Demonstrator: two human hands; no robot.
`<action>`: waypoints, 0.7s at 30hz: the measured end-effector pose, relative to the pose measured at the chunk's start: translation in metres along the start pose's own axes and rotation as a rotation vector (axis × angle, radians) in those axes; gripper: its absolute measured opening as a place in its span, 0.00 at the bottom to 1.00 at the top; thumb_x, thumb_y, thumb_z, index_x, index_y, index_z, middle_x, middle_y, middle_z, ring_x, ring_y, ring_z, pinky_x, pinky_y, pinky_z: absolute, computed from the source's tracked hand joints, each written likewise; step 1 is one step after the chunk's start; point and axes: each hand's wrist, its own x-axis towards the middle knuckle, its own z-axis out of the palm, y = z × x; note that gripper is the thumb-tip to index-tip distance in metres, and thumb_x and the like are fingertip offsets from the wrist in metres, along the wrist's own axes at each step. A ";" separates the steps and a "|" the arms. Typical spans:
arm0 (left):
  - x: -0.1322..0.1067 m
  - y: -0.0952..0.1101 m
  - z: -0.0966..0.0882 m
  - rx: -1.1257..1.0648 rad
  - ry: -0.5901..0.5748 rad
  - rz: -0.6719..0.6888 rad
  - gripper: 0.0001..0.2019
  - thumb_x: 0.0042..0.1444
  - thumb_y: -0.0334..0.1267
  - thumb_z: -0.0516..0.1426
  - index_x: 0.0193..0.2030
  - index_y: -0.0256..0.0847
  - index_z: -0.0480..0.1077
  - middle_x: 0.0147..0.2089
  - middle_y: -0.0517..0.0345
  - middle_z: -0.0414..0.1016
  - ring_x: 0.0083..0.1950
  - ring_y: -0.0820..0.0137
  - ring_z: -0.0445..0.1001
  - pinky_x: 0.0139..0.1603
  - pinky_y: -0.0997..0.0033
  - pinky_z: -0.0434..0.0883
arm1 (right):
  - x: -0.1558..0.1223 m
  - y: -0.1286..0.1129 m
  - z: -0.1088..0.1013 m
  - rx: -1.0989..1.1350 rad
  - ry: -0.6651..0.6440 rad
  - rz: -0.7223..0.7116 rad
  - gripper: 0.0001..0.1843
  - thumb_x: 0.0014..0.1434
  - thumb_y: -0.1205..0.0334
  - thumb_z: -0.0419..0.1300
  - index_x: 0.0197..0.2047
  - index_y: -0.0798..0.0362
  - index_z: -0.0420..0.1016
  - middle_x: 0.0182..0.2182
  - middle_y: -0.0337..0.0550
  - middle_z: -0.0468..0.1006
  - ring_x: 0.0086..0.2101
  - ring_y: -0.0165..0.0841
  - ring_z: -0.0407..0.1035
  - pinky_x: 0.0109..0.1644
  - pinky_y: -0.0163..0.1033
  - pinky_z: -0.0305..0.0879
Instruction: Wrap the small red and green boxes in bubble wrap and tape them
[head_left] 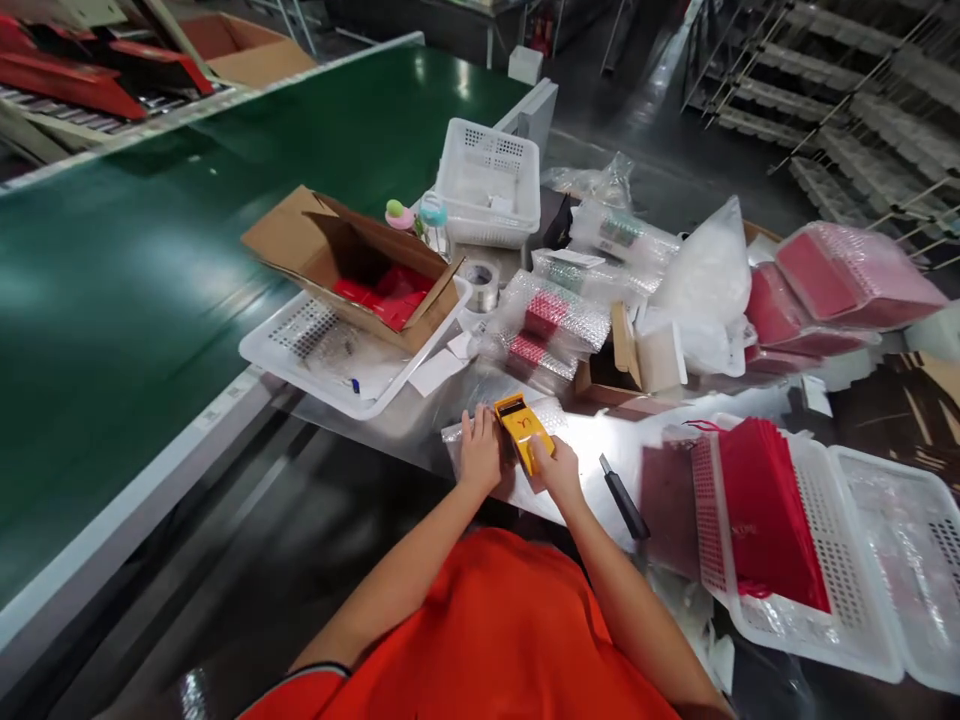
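Observation:
My right hand (559, 468) is closed around the near end of a small yellow box (526, 425), thumb on top. The box has a red mark on its face and a dark opening at its far end. Just left of it, my left hand (481, 452) lies with its fingers stretched over a sheet of bubble wrap (452, 440); I cannot tell whether it touches the box. Both hands are over the metal table (589, 440). A black-handled cutter knife (624, 498) lies to the right of my right hand.
An open carton (322, 240) with red contents rests on a white tray (375, 400), beside a tape roll (481, 285). Bubble-wrapped packs (551, 315) lie ahead. Red bags (769, 510) fill a white basket (847, 640) at right. A green conveyor belt (150, 270) runs along the left.

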 end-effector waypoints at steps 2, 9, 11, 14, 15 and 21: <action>0.008 -0.001 -0.011 0.013 -0.093 0.030 0.44 0.49 0.44 0.64 0.69 0.22 0.60 0.71 0.22 0.60 0.76 0.39 0.52 0.78 0.40 0.39 | 0.001 -0.001 0.001 -0.002 0.001 0.011 0.21 0.54 0.40 0.54 0.26 0.50 0.68 0.24 0.44 0.75 0.26 0.35 0.67 0.30 0.37 0.57; 0.017 -0.006 -0.013 0.074 -0.165 0.016 0.43 0.50 0.38 0.64 0.70 0.17 0.57 0.66 0.21 0.66 0.71 0.42 0.62 0.77 0.44 0.42 | -0.068 0.054 -0.022 0.037 -0.026 0.077 0.26 0.53 0.33 0.52 0.24 0.49 0.66 0.20 0.40 0.70 0.24 0.33 0.63 0.27 0.36 0.55; 0.017 -0.004 -0.013 0.144 -0.174 0.036 0.48 0.49 0.44 0.67 0.72 0.22 0.54 0.65 0.24 0.68 0.70 0.42 0.64 0.76 0.43 0.43 | -0.101 0.081 -0.032 0.057 -0.043 0.139 0.28 0.54 0.33 0.52 0.25 0.50 0.68 0.20 0.40 0.70 0.23 0.33 0.63 0.26 0.36 0.55; 0.017 0.001 -0.020 0.234 -0.201 0.062 0.55 0.48 0.49 0.69 0.76 0.28 0.48 0.63 0.27 0.71 0.67 0.43 0.67 0.75 0.43 0.44 | -0.124 0.102 -0.031 0.012 -0.058 0.211 0.27 0.56 0.36 0.53 0.27 0.52 0.72 0.22 0.43 0.75 0.24 0.35 0.66 0.27 0.36 0.57; 0.017 0.003 -0.023 0.255 -0.223 0.067 0.56 0.48 0.50 0.70 0.76 0.28 0.48 0.62 0.26 0.72 0.66 0.43 0.68 0.75 0.44 0.44 | -0.121 0.102 -0.027 -0.037 -0.064 0.228 0.26 0.58 0.38 0.53 0.28 0.53 0.73 0.24 0.44 0.76 0.25 0.36 0.68 0.28 0.36 0.58; 0.024 0.014 -0.035 0.354 -0.344 0.048 0.58 0.43 0.53 0.72 0.74 0.25 0.52 0.60 0.23 0.72 0.60 0.42 0.73 0.75 0.42 0.39 | -0.058 0.061 -0.001 -0.336 -0.120 0.395 0.27 0.67 0.45 0.51 0.40 0.58 0.82 0.37 0.56 0.83 0.38 0.41 0.77 0.34 0.36 0.61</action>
